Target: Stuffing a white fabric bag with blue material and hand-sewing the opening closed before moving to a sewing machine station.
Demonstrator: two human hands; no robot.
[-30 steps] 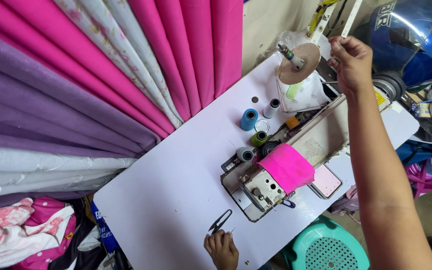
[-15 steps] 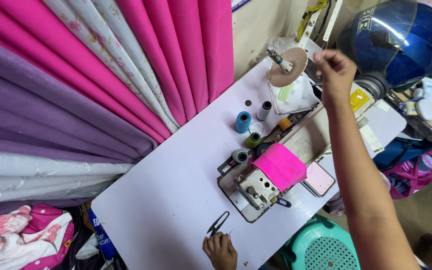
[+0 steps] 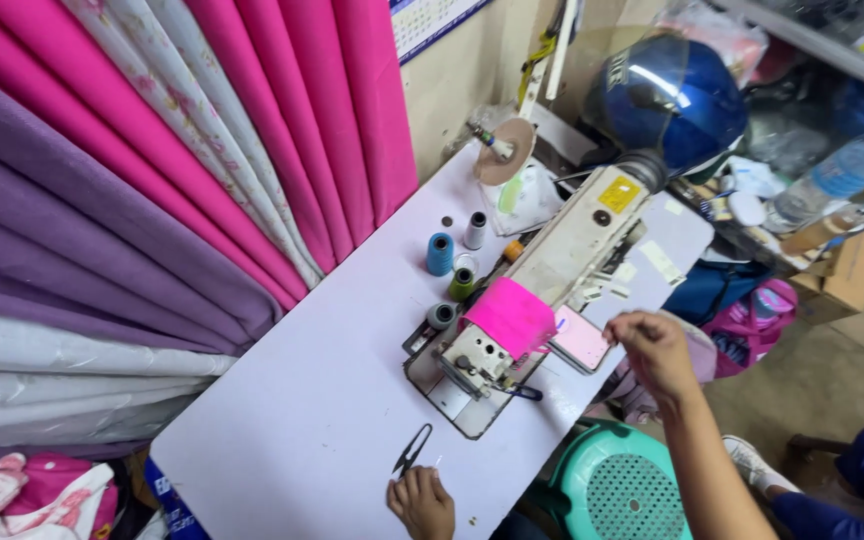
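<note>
left hand (image 3: 422, 500) rests with fingers curled on the white table (image 3: 322, 400), just beside small black thread snips (image 3: 412, 450). right hand (image 3: 657, 350) hovers near the cream sewing machine (image 3: 542, 290) – fingertips pinched together, on what i cannot tell.

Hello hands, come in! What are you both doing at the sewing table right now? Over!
Left hand resting on white table edge, beside black thread snips. Right hand raised, fingers pinched, near pink phone by sewing machine. Nothing between hands and machine.

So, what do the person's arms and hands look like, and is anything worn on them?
Both hands, the left hand and the right hand, are bare: no gloves, rings or watch show. The right forearm is bare too, with no sleeve in view. Only the left wrist shows.
</note>
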